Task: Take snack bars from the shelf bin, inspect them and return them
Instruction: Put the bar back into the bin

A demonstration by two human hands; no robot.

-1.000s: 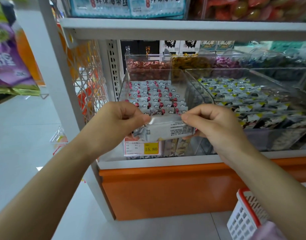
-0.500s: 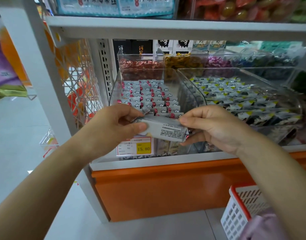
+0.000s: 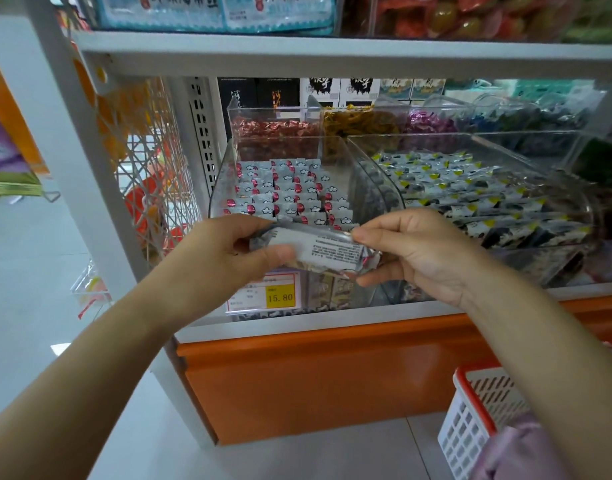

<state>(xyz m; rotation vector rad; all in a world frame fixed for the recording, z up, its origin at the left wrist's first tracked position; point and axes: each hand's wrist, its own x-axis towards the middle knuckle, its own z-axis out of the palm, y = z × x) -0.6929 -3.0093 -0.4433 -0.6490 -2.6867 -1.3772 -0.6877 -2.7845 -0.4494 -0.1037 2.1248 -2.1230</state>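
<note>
A silver-wrapped snack bar [image 3: 318, 249] with small printed text facing me is held level in front of the shelf. My left hand [image 3: 225, 256] grips its left end, thumb on the front. My right hand [image 3: 415, 251] pinches its right end between thumb and fingers. Just behind the bar stands a clear shelf bin [image 3: 225, 174] filled with rows of several silver bars bearing red and cloud marks [image 3: 290, 195].
A second clear bin [image 3: 574, 157] to the right holds yellow-and-black wrapped snacks. Candy bins sit behind. A price tag reading 15.80 [image 3: 280, 296] hangs on the shelf front. A white and red basket [image 3: 471, 414] is at lower right. A wire rack [image 3: 148, 161] stands left.
The bar has tilted and turned slightly between my hands, its printed side now more level toward me. Both hands keep hold of its ends. The view has shifted a little.
</note>
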